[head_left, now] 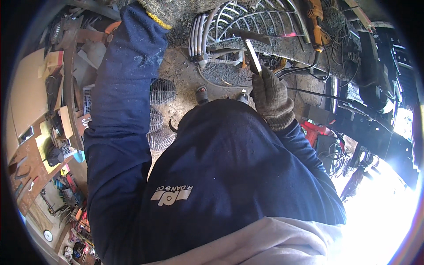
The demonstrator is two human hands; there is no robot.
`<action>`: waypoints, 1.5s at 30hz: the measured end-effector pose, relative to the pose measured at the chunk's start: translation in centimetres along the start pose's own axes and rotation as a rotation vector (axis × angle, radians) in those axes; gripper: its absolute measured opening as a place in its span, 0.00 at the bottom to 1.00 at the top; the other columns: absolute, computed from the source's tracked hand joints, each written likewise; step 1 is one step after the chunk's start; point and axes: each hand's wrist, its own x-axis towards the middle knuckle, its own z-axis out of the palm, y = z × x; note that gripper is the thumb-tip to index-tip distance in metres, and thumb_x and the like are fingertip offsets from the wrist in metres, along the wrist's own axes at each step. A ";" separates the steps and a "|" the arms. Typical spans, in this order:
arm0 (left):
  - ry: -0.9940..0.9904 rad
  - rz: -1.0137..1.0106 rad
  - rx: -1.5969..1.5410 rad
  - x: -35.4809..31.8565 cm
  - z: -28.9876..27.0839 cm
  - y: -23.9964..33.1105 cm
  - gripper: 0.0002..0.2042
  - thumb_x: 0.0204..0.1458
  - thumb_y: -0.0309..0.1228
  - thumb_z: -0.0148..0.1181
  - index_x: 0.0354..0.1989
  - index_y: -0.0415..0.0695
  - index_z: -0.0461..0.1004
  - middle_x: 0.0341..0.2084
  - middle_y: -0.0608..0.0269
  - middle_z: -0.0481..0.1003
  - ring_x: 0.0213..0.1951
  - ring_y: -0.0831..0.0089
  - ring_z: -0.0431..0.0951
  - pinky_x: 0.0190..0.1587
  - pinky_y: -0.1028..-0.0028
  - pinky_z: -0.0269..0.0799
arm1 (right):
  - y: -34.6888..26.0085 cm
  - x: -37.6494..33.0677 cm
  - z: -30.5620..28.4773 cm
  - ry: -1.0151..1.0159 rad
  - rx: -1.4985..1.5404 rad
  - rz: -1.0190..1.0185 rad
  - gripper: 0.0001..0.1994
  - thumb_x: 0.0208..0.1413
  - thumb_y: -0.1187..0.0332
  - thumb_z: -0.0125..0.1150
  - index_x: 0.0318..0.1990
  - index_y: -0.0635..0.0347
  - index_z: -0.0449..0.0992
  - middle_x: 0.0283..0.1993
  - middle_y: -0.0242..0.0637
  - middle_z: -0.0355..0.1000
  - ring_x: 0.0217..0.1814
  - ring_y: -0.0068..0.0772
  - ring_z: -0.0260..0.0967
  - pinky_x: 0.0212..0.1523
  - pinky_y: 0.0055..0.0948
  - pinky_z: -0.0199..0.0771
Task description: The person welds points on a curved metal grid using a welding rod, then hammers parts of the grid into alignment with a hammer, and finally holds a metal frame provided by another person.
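My right hand [271, 95], in a knitted work glove, is wrapped round the flat metal handle of what looks like a chipping hammer [252, 55]. Its long dark head lies crosswise, over the near part of a rounded grille of bent metal rods [216, 33]. At the top edge, my left hand [183, 8] wears a similar glove with a yellow cuff and is by the grille's left side. The picture's edge cuts off its fingers, so its grip is hidden. The grille rests on a dark, gritty work surface [282, 48].
An orange power tool [315, 20] with a black cable lies right of the grille. Several round wire guards [162, 91] stand on the floor at left. Cables [327, 95] run across to the right, near a red machine [313, 130]. A cluttered bench [33, 170] lines the left.
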 end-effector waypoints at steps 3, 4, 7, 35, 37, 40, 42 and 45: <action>-0.009 0.016 0.002 0.7 0.2 -0.2 0.20 0.65 0.41 0.59 0.58 0.42 0.79 0.52 0.54 0.81 0.50 0.66 0.81 0.55 0.69 0.76 | 3.9 0.6 1.6 -0.038 -0.132 0.020 0.13 0.71 0.64 0.52 0.54 0.61 0.74 0.36 0.49 0.75 0.37 0.52 0.77 0.38 0.48 0.75; -0.007 0.004 0.010 0.5 0.3 -0.3 0.19 0.65 0.41 0.59 0.58 0.42 0.79 0.52 0.54 0.81 0.51 0.66 0.81 0.55 0.69 0.76 | 2.2 0.7 0.9 0.005 -0.134 0.015 0.18 0.74 0.61 0.48 0.61 0.62 0.74 0.29 0.38 0.74 0.28 0.28 0.76 0.32 0.33 0.76; 0.002 -0.005 0.015 0.3 0.2 -0.1 0.18 0.65 0.41 0.58 0.57 0.42 0.80 0.52 0.54 0.80 0.51 0.65 0.81 0.56 0.69 0.75 | 0.3 0.4 -0.1 -0.034 0.087 0.091 0.15 0.71 0.60 0.53 0.55 0.59 0.74 0.38 0.51 0.77 0.41 0.56 0.78 0.40 0.50 0.76; 0.002 0.296 0.214 0.8 0.4 -2.9 0.15 0.65 0.32 0.55 0.56 0.46 0.80 0.58 0.54 0.77 0.59 0.52 0.75 0.64 0.60 0.72 | 1.7 -0.1 1.1 0.034 -0.187 -0.102 0.17 0.73 0.62 0.52 0.61 0.64 0.73 0.32 0.36 0.76 0.28 0.27 0.78 0.30 0.31 0.78; -0.020 0.317 0.188 1.0 0.3 -2.6 0.15 0.66 0.32 0.54 0.57 0.46 0.80 0.58 0.54 0.76 0.59 0.53 0.75 0.64 0.60 0.71 | 1.8 -0.1 1.1 0.027 -0.050 0.067 0.17 0.72 0.62 0.52 0.59 0.63 0.73 0.32 0.39 0.76 0.28 0.32 0.76 0.30 0.34 0.76; -0.017 0.351 0.237 1.7 0.4 -2.6 0.15 0.66 0.32 0.54 0.57 0.45 0.80 0.58 0.54 0.77 0.60 0.53 0.75 0.64 0.60 0.71 | 0.2 -0.5 -0.2 0.031 0.068 0.093 0.15 0.70 0.61 0.55 0.56 0.61 0.73 0.37 0.52 0.77 0.37 0.54 0.79 0.37 0.46 0.78; -0.016 0.338 0.256 1.8 0.2 -2.5 0.15 0.66 0.32 0.54 0.57 0.45 0.80 0.58 0.54 0.77 0.60 0.53 0.75 0.64 0.60 0.71 | 0.8 -0.5 0.6 0.035 -0.038 0.022 0.17 0.72 0.62 0.52 0.59 0.63 0.73 0.31 0.42 0.76 0.29 0.38 0.78 0.32 0.37 0.77; -0.011 0.325 0.278 1.6 0.1 -2.2 0.15 0.66 0.32 0.54 0.57 0.45 0.80 0.58 0.54 0.77 0.60 0.53 0.75 0.65 0.60 0.71 | 2.9 0.2 1.6 0.075 -0.200 -0.096 0.15 0.72 0.63 0.52 0.57 0.63 0.74 0.30 0.42 0.76 0.28 0.33 0.79 0.30 0.35 0.77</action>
